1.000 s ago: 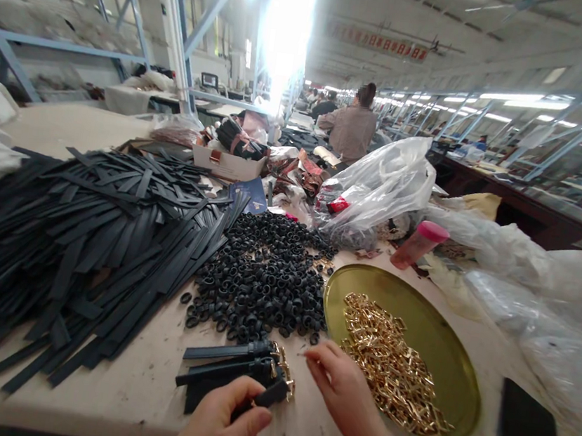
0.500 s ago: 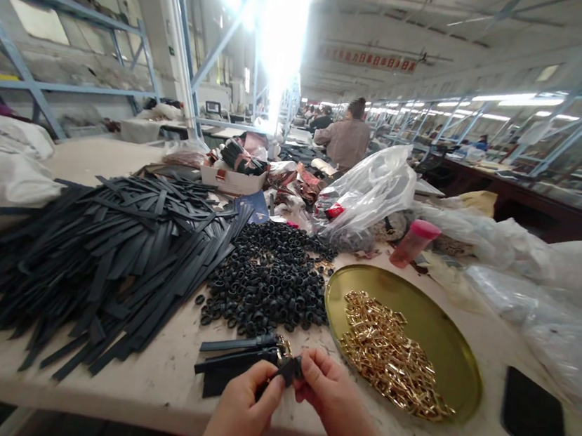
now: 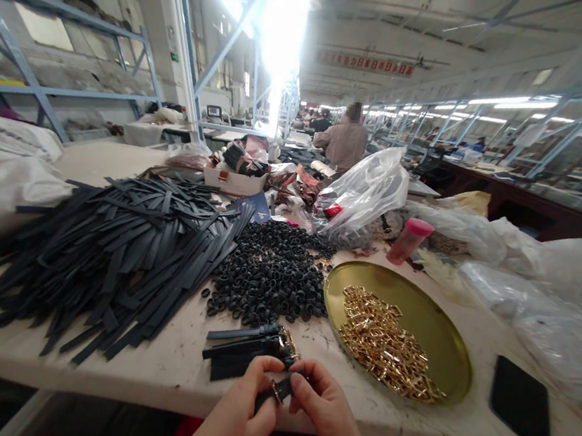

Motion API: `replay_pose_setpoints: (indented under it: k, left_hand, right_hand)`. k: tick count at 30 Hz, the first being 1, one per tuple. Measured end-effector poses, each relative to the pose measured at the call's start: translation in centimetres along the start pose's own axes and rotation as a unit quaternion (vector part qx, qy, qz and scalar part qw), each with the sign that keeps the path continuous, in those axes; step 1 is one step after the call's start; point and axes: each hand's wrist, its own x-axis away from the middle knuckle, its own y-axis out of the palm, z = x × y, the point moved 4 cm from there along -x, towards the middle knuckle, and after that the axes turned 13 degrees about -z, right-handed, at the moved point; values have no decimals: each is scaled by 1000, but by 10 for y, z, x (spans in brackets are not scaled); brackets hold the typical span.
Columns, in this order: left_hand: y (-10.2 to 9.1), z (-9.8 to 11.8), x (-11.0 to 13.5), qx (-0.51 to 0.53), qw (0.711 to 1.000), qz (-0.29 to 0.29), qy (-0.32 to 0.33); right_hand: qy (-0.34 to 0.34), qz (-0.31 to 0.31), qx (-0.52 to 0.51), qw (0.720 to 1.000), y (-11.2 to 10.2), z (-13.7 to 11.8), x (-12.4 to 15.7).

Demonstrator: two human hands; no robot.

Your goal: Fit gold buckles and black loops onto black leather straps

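– Cream tabletop (image 3: 166, 372), largest entry on my remote feed. What is on it?

– By size: a broad heap of black strips (image 3: 150, 243) covers the left side. Next, a gold tray (image 3: 449, 336) on the right, then a mound of black rings (image 3: 273, 279) between the two. Gold fittings (image 3: 386, 346) lie piled on the tray.

– Hands?

– I log the left hand (image 3: 249, 407) and right hand (image 3: 322, 400) almost meeting at the near table edge, fingers bent inward, neither released.

– Smaller items?

– Dark flat pad (image 3: 521, 405), right of the tray. Row of finished straps (image 3: 240, 351), gold ends toward the right, just beyond the left hand. Pink-lidded jar (image 3: 409, 243), just beside the tray's far rim.

– And the workpiece?

– Between the hands: a short black strap (image 3: 291, 386), pinched by thumb and fingers of the left, and by those of the right farther along. Smallest: a gold buckle (image 3: 277, 391) at the strap, close to the left fingertips. Fingers hide part of it; I cannot tell whether it is fastened.
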Motion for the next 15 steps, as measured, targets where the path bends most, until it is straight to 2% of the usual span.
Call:
replay_pose_setpoints:
  k: [5, 9, 15]
  left_hand:
    - [0, 0, 1, 37, 999, -1, 17]
    - [-4, -7, 1, 26, 999, 10, -25]
    - [-16, -16, 1, -83, 993, 13, -78]
  right_hand:
    - [-4, -29, -104, 994, 11, 2, 10]
    - [43, -38, -194, 979, 12, 9, 7]
    - [127, -109, -248, 954, 20, 29, 4]
